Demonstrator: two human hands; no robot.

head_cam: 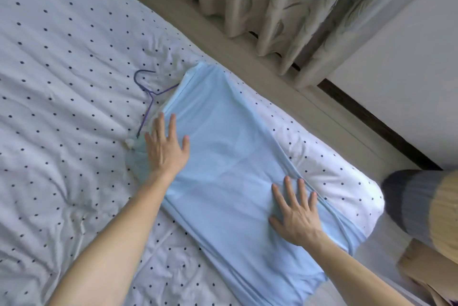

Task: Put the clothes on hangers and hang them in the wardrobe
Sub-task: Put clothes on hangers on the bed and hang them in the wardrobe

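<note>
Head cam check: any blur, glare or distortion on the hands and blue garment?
Head view: soft even daylight, no glare; left hand and right hand flat on the blue garment look fairly sharp; forearms stretch toward the bottom edge, wide-angle; grey-yellow knit item at right edge is softer.

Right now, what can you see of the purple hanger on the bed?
The purple hanger is thin, like coated wire. It lies flat on the dotted white duvet, with its hook pointing away from the person. One arm slips under the top edge of the light blue garment. The other arm runs down into bunched cloth beside the left hand, which does not touch it.
</note>
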